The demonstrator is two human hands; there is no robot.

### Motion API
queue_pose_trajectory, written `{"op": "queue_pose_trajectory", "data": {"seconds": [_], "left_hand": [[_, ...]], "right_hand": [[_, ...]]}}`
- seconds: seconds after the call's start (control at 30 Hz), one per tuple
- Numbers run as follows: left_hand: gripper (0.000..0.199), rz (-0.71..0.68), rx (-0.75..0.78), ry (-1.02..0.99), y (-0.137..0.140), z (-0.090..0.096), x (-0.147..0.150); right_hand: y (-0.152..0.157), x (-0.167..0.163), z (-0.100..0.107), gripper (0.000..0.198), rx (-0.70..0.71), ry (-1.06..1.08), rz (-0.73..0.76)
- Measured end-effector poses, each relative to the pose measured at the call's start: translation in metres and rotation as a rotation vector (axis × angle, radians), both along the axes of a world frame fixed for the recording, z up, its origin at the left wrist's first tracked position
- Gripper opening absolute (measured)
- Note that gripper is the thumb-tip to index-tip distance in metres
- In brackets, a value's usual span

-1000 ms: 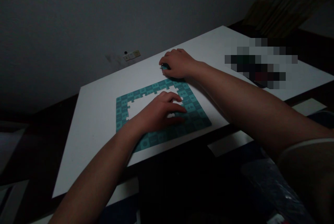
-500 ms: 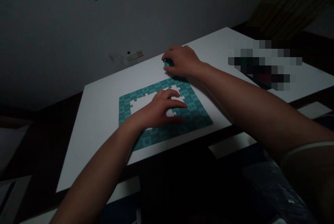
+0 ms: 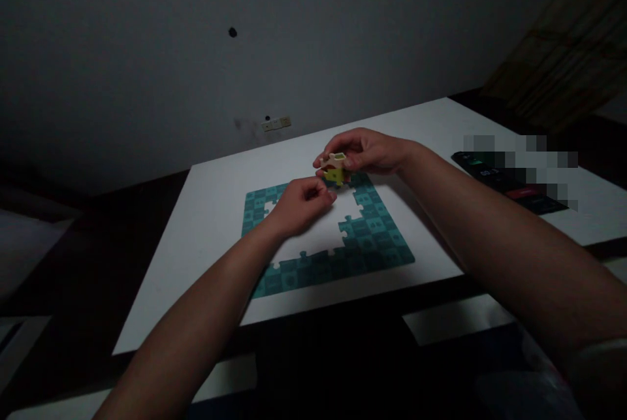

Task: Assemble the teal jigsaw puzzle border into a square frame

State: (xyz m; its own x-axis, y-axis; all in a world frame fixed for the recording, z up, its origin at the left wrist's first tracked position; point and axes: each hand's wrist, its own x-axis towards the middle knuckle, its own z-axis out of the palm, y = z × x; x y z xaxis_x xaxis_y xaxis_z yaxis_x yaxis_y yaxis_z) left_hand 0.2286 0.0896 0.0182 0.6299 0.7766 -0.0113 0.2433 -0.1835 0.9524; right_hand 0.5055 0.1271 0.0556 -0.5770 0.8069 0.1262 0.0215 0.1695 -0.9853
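Note:
Above the far edge of a teal jigsaw puzzle (image 3: 382,237), my right hand (image 3: 369,151) holds jigsaw pieces (image 3: 335,172) between thumb and fingers. They show yellow-green and pale beige, with knobbed edges; how many there are I cannot tell. Just below and left of them, my left hand (image 3: 304,206) is closed over the puzzle, thumb tip against curled fingers. Whether anything small is in that pinch is hidden. The puzzle lies flat, with a checkered teal border around an open middle where white tabletop shows.
The white table (image 3: 171,263) slopes across the view, its front edge close to my forearms. A dark phone (image 3: 509,181), partly pixelated, lies at the right. Behind the table is a grey wall with sockets (image 3: 275,124).
My right hand has come nearer with the pieces, now turned to show their yellow-green side. My left hand has lifted off the puzzle's near part, moved toward them and curled its fingers.

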Motion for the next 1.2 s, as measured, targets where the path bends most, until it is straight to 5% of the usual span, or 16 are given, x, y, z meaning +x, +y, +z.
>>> {"op": "queue_pose_trajectory", "data": {"seconds": [0.3, 0.5, 0.63, 0.8, 1.2], "left_hand": [[0.042, 0.018, -0.238, -0.14, 0.002, -0.006, 0.004], [0.027, 0.001, -0.378, -0.26, 0.001, 0.001, 0.002], [0.047, -0.018, -0.615, -0.304, -0.003, 0.014, 0.001], [0.08, 0.023, -0.597, -0.232, -0.004, 0.024, 0.004], [0.069, 0.167, -0.858, -0.459, -0.007, 0.018, 0.014]], "right_hand": [[0.0, -0.001, 0.0, 0.064, -0.032, 0.005, 0.066], [0.002, -0.004, 0.0, 0.053, 0.009, -0.049, -0.006], [0.001, -0.009, 0.001, 0.05, 0.007, -0.109, 0.004], [0.0, -0.014, 0.0, 0.05, -0.005, -0.097, -0.008], [0.008, -0.017, -0.017, 0.05, 0.011, -0.087, -0.069]]}}
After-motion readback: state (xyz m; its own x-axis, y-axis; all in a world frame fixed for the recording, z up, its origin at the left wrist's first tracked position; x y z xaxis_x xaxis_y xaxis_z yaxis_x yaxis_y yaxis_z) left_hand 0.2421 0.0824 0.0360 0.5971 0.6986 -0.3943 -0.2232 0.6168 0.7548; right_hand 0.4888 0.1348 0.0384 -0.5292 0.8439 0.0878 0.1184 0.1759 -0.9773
